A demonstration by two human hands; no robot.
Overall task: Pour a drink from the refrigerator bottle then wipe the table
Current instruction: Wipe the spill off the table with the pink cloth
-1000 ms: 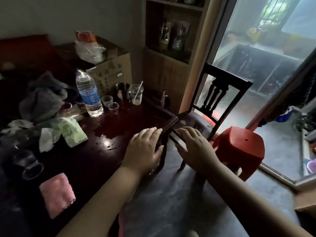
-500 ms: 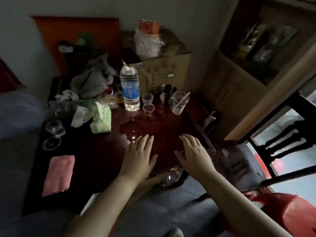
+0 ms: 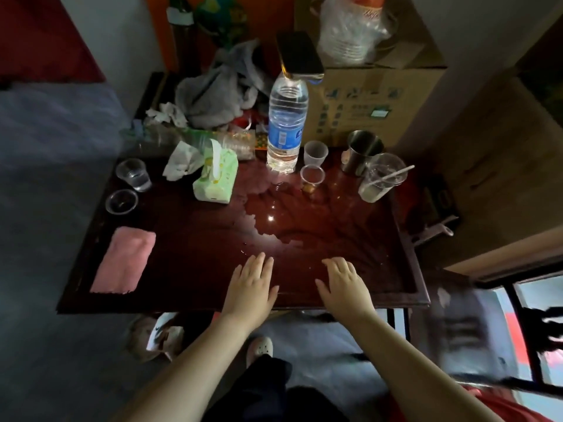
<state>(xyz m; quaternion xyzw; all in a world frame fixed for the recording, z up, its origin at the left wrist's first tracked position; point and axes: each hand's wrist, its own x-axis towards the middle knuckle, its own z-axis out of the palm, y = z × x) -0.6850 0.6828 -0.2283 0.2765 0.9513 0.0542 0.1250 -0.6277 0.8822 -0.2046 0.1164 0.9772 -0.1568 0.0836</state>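
Both hands had come off the table's corner and lay flat near its front edge, left hand (image 3: pixel 251 284) and right hand (image 3: pixel 344 286) open, fingers spread, holding nothing. Behind them a puddle (image 3: pixel 274 214) shone on the table (image 3: pixel 189 254). Past it the bottle (image 3: pixel 287 123) stood upright, beside small cups (image 3: pixel 315 153), a metal mug (image 3: pixel 362 150) and a tissue pack (image 3: pixel 217 175). Its cap was hidden by a dark phone (image 3: pixel 300 56). A pink cloth (image 3: pixel 125 259) lay far left.
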